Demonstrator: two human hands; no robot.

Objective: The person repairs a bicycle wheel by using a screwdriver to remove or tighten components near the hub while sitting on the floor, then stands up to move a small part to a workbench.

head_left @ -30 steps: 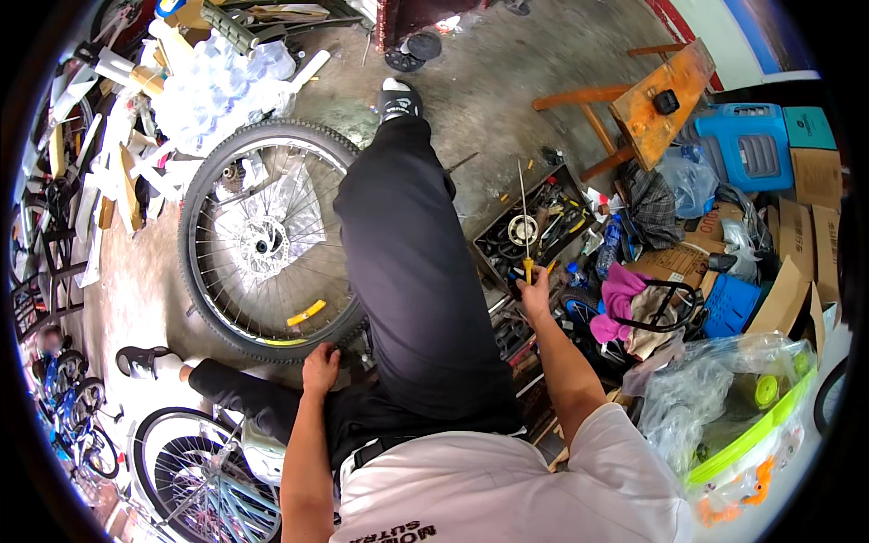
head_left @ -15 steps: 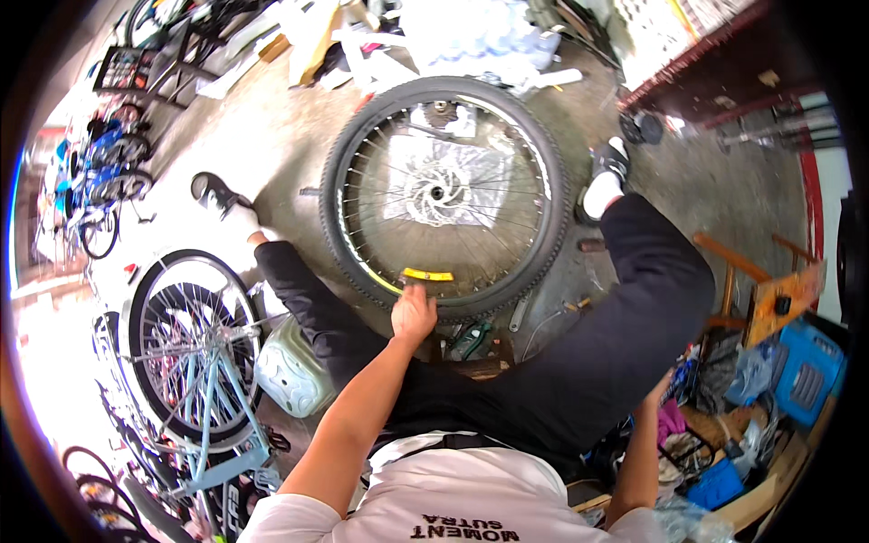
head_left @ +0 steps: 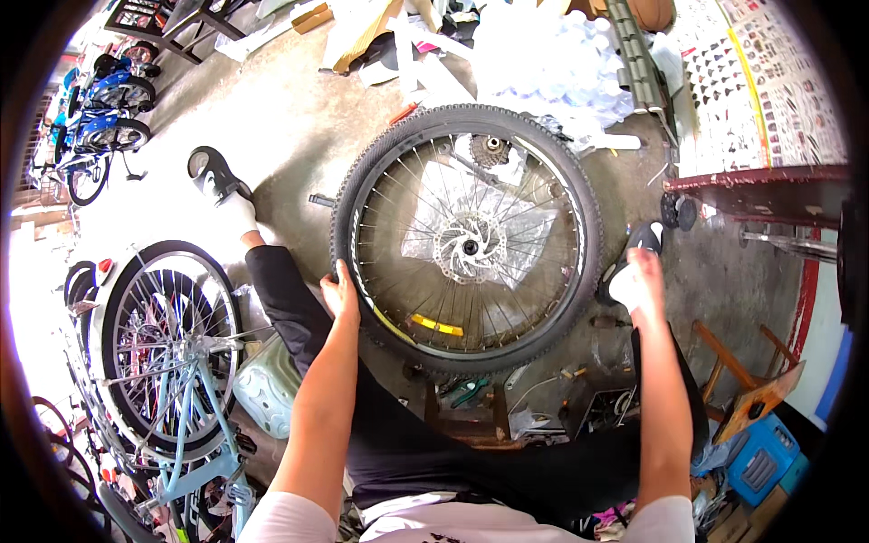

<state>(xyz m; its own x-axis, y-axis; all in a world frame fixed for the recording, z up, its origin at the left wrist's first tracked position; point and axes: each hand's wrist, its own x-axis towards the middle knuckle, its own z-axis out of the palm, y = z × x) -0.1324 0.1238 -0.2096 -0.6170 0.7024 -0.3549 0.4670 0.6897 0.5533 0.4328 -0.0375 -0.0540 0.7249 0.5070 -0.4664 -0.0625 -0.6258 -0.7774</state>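
Wheel (head_left: pixel 471 246): while it lies flat on the floor (head_left: pixel 290 154), its right edge comes just beside the right shoe (head_left: pixel 645 238).
Left hand (head_left: pixel 340 295): at the wheel's left edge, fingers partly curled; cannot tell if they grip.
Right hand (head_left: pixel 644 281): blurred, apart from the wheel; finger opening and hold cannot be told.
Room: floor stretches between wheel and left shoe (head_left: pixel 217 176); plastic (head_left: pixel 552 77) crowds the far edge.
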